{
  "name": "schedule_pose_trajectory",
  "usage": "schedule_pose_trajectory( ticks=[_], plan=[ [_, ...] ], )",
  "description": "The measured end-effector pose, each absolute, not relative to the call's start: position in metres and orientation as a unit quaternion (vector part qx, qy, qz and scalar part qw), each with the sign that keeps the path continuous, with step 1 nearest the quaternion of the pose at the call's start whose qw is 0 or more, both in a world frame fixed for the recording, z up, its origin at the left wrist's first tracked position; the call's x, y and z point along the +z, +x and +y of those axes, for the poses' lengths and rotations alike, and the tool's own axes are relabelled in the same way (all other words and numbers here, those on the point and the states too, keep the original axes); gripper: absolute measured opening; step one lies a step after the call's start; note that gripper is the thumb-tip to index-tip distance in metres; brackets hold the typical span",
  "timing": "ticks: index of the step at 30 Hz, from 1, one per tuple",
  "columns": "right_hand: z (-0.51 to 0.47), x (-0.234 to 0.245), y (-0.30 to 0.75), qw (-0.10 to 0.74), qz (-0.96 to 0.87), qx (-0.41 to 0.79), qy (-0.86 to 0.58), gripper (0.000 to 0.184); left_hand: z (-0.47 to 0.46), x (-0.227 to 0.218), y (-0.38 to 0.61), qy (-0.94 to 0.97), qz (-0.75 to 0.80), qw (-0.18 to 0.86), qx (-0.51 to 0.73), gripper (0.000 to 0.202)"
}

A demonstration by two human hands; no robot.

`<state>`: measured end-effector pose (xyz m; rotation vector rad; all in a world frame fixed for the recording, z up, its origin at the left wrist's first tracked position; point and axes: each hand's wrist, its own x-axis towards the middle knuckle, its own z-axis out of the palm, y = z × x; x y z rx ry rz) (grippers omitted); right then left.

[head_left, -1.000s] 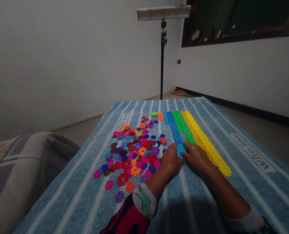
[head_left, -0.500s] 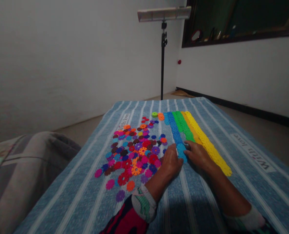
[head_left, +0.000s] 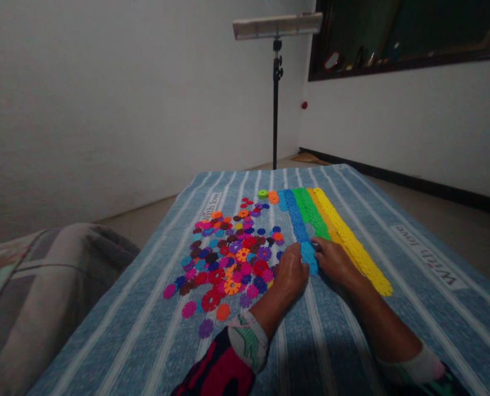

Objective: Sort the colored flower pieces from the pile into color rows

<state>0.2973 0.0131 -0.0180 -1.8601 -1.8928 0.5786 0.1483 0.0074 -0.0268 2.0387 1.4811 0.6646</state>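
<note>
A short overlapping run of light blue notched plastic discs (head_left: 308,257) lies between my two hands, at the near end of the darker blue row (head_left: 297,217). My left hand (head_left: 291,270) is closed at its left edge, thumb and fingers bent against the discs. From the right, my right hand (head_left: 336,260) pinches at the same run, its fingertips partly hidden. A green row (head_left: 311,212), an orange row (head_left: 324,217) and a yellow row (head_left: 352,242) lie side by side beyond and beside my right hand. Left of my hands spreads a loose pile of mixed-colour discs (head_left: 242,254).
Small groups of green discs (head_left: 262,194), orange discs (head_left: 273,197) and light blue discs (head_left: 283,201) sit at the far end. The striped cloth (head_left: 137,330) covers the table. A draped grey cover (head_left: 63,286) stands left; a lamp stand (head_left: 275,110) rises behind.
Both hands stay at the light blue discs, with only slight finger shifts. My left hand has edged a little, and the whole view has moved very slightly.
</note>
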Motion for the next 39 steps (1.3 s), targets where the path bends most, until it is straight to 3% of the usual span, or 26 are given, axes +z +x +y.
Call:
schedule_pose_trajectory(
  ticks=[10, 16, 21, 28, 33, 39],
  plan=[
    [0.005, -0.012, 0.296, 0.254, -0.674, 0.128, -0.682, 0.037, 0.015, -0.026, 0.129, 0.767, 0.519, 0.206, 0.315, 0.041],
    [-0.007, -0.004, 0.282, 0.271, -0.691, 0.111, -0.661, 0.034, 0.017, -0.007, 0.074, 0.774, 0.544, 0.155, 0.285, 0.023],
    [-0.023, -0.012, 0.245, 0.264, -0.747, 0.122, -0.598, 0.031, -0.010, -0.010, 0.046, 0.805, 0.543, 0.084, 0.225, 0.016],
    [-0.032, -0.026, 0.215, 0.198, -0.798, 0.135, -0.553, 0.025, -0.053, -0.025, 0.048, 0.895, 0.403, 0.053, 0.185, 0.019],
    [-0.031, -0.036, 0.214, 0.256, -0.796, 0.151, -0.527, 0.028, -0.057, -0.036, 0.045, 0.895, 0.411, 0.036, 0.170, 0.027],
    [-0.029, -0.046, 0.218, 0.305, -0.778, 0.152, -0.528, 0.033, -0.052, -0.044, 0.044, 0.879, 0.443, 0.016, 0.178, 0.019]
  ],
)
